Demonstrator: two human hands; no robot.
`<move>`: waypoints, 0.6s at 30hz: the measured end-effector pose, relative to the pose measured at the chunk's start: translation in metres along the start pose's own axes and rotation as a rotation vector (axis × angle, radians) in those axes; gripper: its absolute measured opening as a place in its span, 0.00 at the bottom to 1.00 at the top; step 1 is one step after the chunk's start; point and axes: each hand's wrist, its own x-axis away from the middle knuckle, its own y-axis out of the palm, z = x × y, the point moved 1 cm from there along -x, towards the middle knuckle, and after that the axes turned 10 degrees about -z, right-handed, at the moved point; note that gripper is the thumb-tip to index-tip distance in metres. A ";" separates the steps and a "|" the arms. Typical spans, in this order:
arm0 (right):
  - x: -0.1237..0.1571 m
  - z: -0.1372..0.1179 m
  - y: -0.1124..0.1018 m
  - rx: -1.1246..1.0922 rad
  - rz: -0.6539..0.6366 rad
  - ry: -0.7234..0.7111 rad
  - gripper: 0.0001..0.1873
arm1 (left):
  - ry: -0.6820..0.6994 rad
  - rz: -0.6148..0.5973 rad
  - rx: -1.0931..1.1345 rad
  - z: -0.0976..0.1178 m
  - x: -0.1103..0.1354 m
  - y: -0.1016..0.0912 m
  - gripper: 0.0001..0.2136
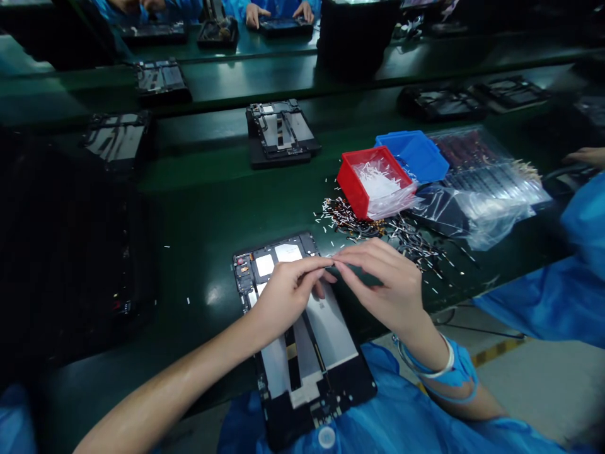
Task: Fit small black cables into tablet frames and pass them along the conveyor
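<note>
My left hand (290, 293) is above an opened tablet (333, 328), its thumb and forefinger pinched together. Meeting it from the right, my right hand (385, 280) is pinched too, and the fingertips of both hands come together over the tablet's right edge. Whatever lies between those fingertips is too small to name. The tablet rests tilted, its far end on the green bench (198, 214) and its near end over my blue smock (401, 403). White battery panels and dark ribbon strips show inside it. Just beyond my right hand lies a pile of small cables (411, 243).
Behind the cables stand a red bin (353, 189) of white pieces and a blue bin (416, 154). Clear plastic packs (491, 183) lie beside them. Another opened tablet (283, 129) sits farther back. At right is a co-worker's sleeve (543, 290); co-workers' hands (258, 16) are across the bench.
</note>
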 end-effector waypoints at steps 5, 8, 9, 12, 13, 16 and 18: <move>-0.004 0.006 -0.002 -0.069 -0.023 0.042 0.06 | 0.000 0.016 0.003 -0.001 0.000 -0.003 0.14; -0.005 0.009 -0.003 -0.122 -0.043 0.062 0.05 | -0.010 0.007 0.006 -0.001 -0.001 -0.003 0.14; -0.005 0.010 -0.003 -0.128 -0.047 0.056 0.05 | -0.009 0.002 -0.007 -0.001 -0.001 -0.003 0.14; -0.004 0.011 -0.003 -0.108 -0.051 0.013 0.05 | 0.006 -0.003 -0.076 0.001 0.000 -0.003 0.14; -0.004 0.011 -0.003 -0.098 -0.056 -0.004 0.05 | 0.013 0.000 -0.101 0.001 0.000 -0.003 0.14; -0.005 0.012 -0.003 -0.062 -0.081 -0.033 0.05 | 0.022 0.002 -0.147 0.001 0.000 -0.004 0.14; -0.006 0.012 -0.003 -0.029 -0.081 -0.024 0.07 | 0.000 -0.008 -0.126 0.000 0.000 -0.004 0.13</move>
